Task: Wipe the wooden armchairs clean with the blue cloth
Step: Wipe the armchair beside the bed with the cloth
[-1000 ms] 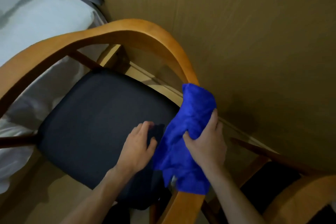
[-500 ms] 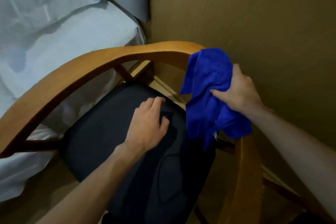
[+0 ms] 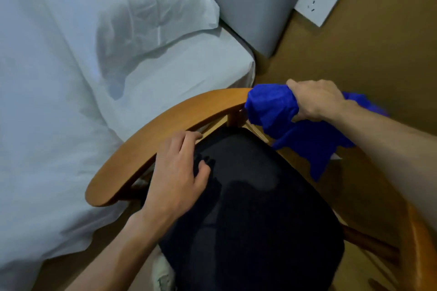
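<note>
Head view: the right hand (image 3: pixel 316 99) grips the blue cloth (image 3: pixel 274 106), fingers curled round a bunched wad of it. The wad sits just ahead of the knuckles and presses on the curved wooden rail (image 3: pixel 165 125) of the armchair, at the back of the curve by the wall; loose cloth hangs down below the palm and trails out behind the wrist. A second ago this hand and the cloth were low on the rail's right side, near its front end; half a second ago they were partway up the bend; now they sit at the top of the curve. So the stroke is travelling along the rail from right to left.

The left hand (image 3: pixel 179 172) lies flat on the black seat (image 3: pixel 248 208) with fingers straight and loosely spread, holding nothing. Its fingertips (image 3: pixel 196 136) nearly touch the underside of the rail, further back on the seat than before.

Judging from this, the right stretch of the rail is wiped, and the left stretch, running from beyond the cloth down to the rail's free end beside the bed (image 3: pixel 71 101), is yet to do.
</note>
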`<state>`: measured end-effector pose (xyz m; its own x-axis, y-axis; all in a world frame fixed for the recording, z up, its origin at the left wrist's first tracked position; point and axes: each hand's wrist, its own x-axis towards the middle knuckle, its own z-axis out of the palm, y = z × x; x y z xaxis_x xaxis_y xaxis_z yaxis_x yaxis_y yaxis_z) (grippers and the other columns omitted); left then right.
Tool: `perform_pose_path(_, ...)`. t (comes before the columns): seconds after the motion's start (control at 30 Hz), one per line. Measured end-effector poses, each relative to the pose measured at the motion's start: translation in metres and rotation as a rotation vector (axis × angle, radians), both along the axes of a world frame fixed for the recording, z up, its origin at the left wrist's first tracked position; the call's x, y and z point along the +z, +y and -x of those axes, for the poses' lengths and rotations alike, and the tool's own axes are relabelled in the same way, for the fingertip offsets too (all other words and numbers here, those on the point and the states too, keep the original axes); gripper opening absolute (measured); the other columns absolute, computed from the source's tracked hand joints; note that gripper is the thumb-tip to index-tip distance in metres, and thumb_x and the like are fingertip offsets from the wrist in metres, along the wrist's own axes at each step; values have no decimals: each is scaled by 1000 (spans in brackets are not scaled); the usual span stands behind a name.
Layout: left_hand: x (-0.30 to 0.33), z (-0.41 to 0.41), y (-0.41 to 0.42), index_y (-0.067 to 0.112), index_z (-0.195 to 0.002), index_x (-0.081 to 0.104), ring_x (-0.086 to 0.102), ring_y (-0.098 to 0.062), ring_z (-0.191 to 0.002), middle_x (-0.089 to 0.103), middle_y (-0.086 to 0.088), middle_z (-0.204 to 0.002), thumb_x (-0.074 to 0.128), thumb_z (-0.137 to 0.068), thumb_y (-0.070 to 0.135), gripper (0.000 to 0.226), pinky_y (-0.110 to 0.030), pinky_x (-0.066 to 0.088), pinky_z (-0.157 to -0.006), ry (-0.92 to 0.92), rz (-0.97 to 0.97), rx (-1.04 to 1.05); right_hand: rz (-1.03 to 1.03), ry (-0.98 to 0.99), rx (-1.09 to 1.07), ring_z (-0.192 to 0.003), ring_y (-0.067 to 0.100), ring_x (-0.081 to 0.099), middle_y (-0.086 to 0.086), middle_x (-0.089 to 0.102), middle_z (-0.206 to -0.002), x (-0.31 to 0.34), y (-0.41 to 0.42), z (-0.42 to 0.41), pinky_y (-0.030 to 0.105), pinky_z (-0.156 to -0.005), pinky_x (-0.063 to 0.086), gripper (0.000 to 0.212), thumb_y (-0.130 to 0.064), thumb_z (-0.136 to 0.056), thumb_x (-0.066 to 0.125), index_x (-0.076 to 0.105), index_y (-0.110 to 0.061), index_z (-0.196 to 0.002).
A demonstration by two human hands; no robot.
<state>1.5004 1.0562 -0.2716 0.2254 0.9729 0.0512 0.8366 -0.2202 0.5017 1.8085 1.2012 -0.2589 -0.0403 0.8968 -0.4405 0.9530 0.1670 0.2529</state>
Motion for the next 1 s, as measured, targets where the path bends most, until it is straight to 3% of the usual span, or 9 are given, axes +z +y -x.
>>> perform_pose_path(0.07,4,25,5,21,-129,45,43,-11,-113,47,4,-125,60,-87,26,45,-23,29,-95,-9,-29,40,41,41,19,-100,29,59,4,60,-118,-7,8,25,40,-70,43,75,-54,-67,83,36,-24,-116)
perform_pose_path(0.2,0,75,6,19,-121,51,47,-12,-109,54,6,-114,58,-86,32,38,-27,26,-96,-39,-58,176,36,183,148,-126,35,43,11,40,-142,-24,13,96,48,-102,36,117,-61,-61,83,19,-14,-146)
perform_pose_path(0.37,-14,129,-11,20,-124,49,39,0,-110,54,6,-121,42,-93,41,38,-29,26,-100,-114,-33,328,-24,254,431,-126,36,37,12,37,-141,-30,-3,189,50,-109,28,120,-74,-58,74,20,-15,-147)
perform_pose_path(0.53,-21,162,-32,14,-118,54,49,-14,-105,59,0,-116,34,-95,41,41,-37,35,-94,-143,-26,396,-31,311,686,-120,33,42,9,44,-135,-31,-40,263,48,-109,25,108,-77,-62,67,30,-17,-144)
perform_pose_path(0.67,-23,175,-49,14,-116,56,47,-6,-98,59,5,-110,30,-96,40,41,-32,34,-92,-155,-57,420,31,440,802,-121,34,40,7,45,-135,-31,-79,313,49,-112,20,89,-74,-72,60,34,-27,-143)
perform_pose_path(0.77,-25,186,-59,16,-116,55,45,0,-94,59,7,-106,28,-97,41,42,-31,34,-90,-164,-48,458,40,483,883,-120,33,41,4,47,-133,-31,-108,341,50,-113,20,63,-55,-83,58,39,-34,-140)
perform_pose_path(0.87,-25,194,-64,17,-116,54,46,-1,-90,58,7,-102,26,-97,43,42,-33,35,-87,-156,-43,498,61,534,958,-113,27,45,-5,54,-118,-29,-124,359,46,-109,26,36,-29,-90,53,57,-32,-126)
perform_pose_path(1.0,-25,197,-66,17,-116,53,46,2,-91,57,7,-101,26,-98,44,43,-35,36,-87,-150,-27,506,93,564,1043,-104,20,48,-8,58,-108,-26,-119,362,39,-103,32,28,-27,-91,54,63,-31,-118)
